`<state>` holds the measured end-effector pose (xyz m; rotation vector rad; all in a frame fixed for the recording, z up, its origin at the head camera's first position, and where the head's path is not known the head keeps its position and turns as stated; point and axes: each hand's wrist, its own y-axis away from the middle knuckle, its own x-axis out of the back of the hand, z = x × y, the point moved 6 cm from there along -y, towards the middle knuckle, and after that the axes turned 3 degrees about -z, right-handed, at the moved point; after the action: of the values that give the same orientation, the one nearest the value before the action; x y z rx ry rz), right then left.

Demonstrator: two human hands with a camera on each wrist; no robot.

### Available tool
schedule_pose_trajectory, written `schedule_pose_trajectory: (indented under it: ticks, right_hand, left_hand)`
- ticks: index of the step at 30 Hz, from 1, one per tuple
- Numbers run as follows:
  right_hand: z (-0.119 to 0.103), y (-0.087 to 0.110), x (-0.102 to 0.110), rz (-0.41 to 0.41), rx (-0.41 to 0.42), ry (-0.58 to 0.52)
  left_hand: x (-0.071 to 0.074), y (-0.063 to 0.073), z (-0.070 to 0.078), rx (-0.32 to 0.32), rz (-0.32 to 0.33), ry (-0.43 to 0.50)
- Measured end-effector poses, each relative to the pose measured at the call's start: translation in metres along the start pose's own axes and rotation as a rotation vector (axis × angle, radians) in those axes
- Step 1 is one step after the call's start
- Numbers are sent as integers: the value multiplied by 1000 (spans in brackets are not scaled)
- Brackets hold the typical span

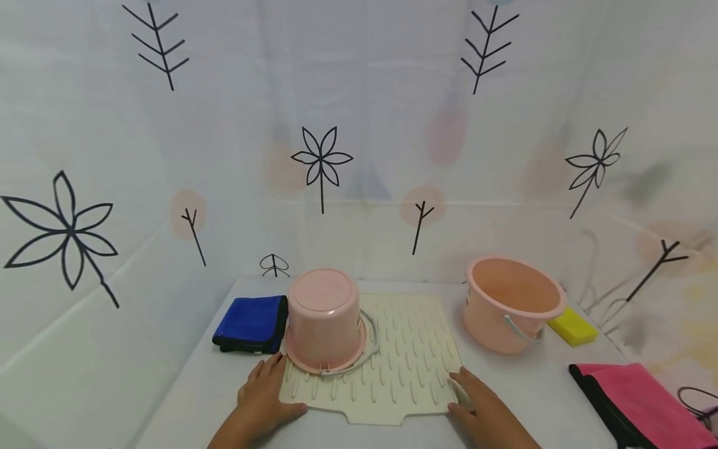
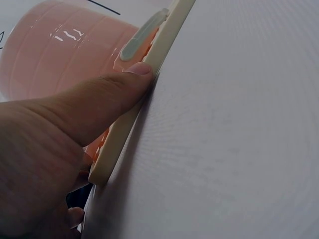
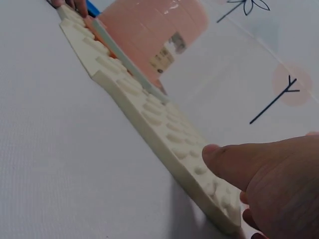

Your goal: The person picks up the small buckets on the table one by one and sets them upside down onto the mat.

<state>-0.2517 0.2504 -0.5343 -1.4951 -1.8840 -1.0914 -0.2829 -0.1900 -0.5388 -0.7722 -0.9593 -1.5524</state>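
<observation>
On the desk (image 1: pixel 561 393), a cream mat (image 1: pixel 415 374) is lying at 6 o'clock, an upside-down pink bucket (image 1: pixel 325 318) resting at its 10. The left hand (image 1: pixel 260 396) is spreading along its edge at 8, the right hand (image 1: pixel 483 406) spreading at 4. The bucket is carrying a small, unreadable label (image 3: pixel 160 60).

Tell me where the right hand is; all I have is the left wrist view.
Observer: The right hand is at the right edge of the board.
Operator: Report what stands on the table past that edge.
Observer: A second bucket, upright with its mouth facing up, to the right of the board.
Operator: Name whatever lies just right of that bucket.
Observer: A yellow block, partly hidden behind it in the head view.
</observation>
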Motion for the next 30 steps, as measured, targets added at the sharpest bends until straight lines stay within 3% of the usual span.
schedule_pose_trajectory:
  ticks: [12, 19, 26, 30]
  right_hand:
    - [-13, 20, 54, 200, 48, 130]
    - [-30, 39, 92, 477, 206, 255]
    - [-39, 42, 138, 661, 362, 341]
    - [-38, 33, 155, 713, 414, 412]
  left_hand:
    - [-3, -2, -4, -3, -8, 18]
    - [-2, -1, -4, -2, -18, 11]
    - [-3, -2, -4, 0, -18, 21]
    - [-2, -1, -3, 2, -19, 12]
